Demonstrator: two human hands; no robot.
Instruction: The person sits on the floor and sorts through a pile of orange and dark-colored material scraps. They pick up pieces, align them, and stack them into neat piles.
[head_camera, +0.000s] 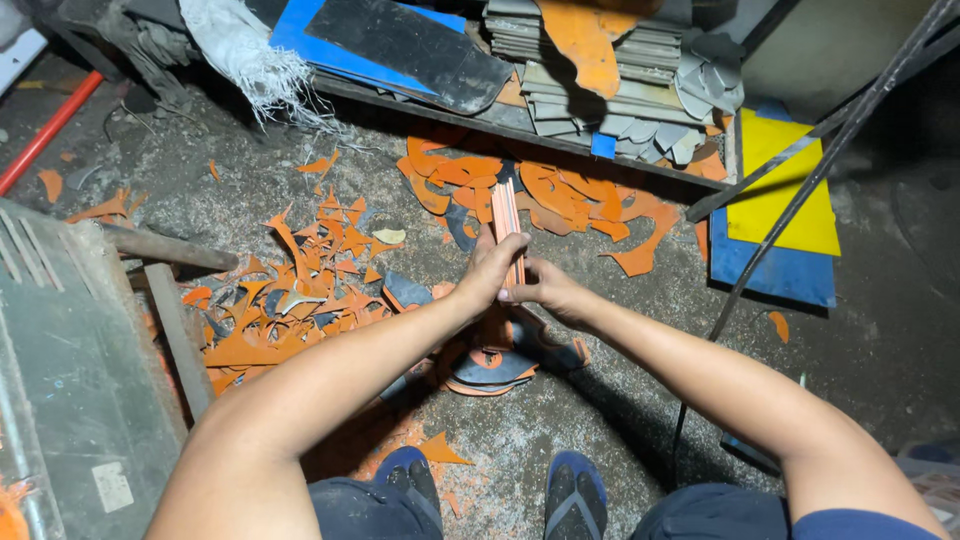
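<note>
Head view: a stack of orange sheets (508, 232) is held upright on edge, clamped between the left hand (487, 272) and right hand (541, 291), apparently to square its edges. Orange offcuts (300, 290) are scattered left over the floor (560, 420).

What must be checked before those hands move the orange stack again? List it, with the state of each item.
1. Left hand clasps the stack of orange cut pieces: ok.
2. Right hand supports it from below: ok.
3. Stack edges aligned: cannot tell.
4. Floor ahead free of orange scraps: not ok, littered.
5. Feet clear in blue sandals: ok.
6. Black rods leaning at right stay apart from arms: ok.
</note>
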